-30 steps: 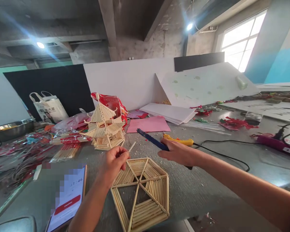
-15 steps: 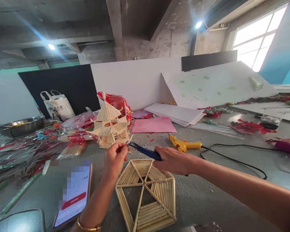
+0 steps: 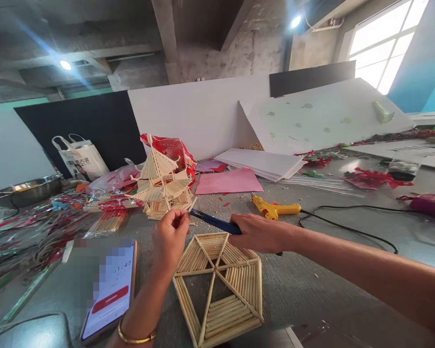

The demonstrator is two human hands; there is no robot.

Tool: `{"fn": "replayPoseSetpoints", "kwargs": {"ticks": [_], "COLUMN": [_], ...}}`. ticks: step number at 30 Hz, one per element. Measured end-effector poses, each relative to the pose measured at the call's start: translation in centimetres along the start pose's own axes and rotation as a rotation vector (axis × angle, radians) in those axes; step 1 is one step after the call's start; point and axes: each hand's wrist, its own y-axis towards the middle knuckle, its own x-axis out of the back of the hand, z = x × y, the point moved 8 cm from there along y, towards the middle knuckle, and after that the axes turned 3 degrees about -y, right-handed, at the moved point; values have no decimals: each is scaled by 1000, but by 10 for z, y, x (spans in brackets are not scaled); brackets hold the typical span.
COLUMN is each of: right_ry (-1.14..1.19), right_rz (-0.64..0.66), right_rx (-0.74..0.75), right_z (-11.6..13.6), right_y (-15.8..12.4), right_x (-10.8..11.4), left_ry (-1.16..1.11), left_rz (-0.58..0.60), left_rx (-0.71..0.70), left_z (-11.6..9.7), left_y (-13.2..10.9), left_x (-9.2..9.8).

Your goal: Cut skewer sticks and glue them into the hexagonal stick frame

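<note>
My right hand [image 3: 255, 232] is wrapped round a long, dark blue plier-like tool [image 3: 215, 221], whose tip points left toward my left hand. My left hand [image 3: 172, 237] is closed in a pinch right at that tip; whatever lies between the fingertips is too small or hidden to name. Below both hands, a polygonal frame of wooden sticks [image 3: 235, 309] lies flat on the table. Some of its wedges are filled with rows of sticks, and others show the table through. Just beyond my left hand stands a tiered stick pagoda [image 3: 163, 181].
A yellow glue gun [image 3: 275, 209] with a black cord lies right of the pagoda. A phone [image 3: 112, 290] lies left of my forearm. Pink paper [image 3: 228, 181], white boards [image 3: 261, 163], bundled sticks [image 3: 107, 223] and a metal bowl [image 3: 25, 188] surround the work area.
The whole view has shifted slightly, with things sitting a little higher and further left. Both hands keep their grip, with the tool tip still beside my left fingertips.
</note>
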Motion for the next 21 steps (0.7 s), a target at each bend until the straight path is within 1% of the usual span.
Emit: {"fn": "replayPoseSetpoints", "kwargs": {"ticks": [6, 15, 17, 21], "right_ry": [2, -29, -34, -24], "right_rz": [16, 28, 33, 66], "right_rx": [-16, -30, -34, -38], "right_z": [0, 1, 0, -3], "right_y": [0, 3, 5, 7], "right_x": [0, 2, 1, -3], "left_ry": [143, 195, 212, 244], "left_rz": [-55, -68, -83, -171], "left_rx": [-73, -162, -209, -332], "left_z": [-6, -9, -11, -17], "left_y": [-4, -6, -6, -9], "left_x": [1, -1, -1, 2]}}
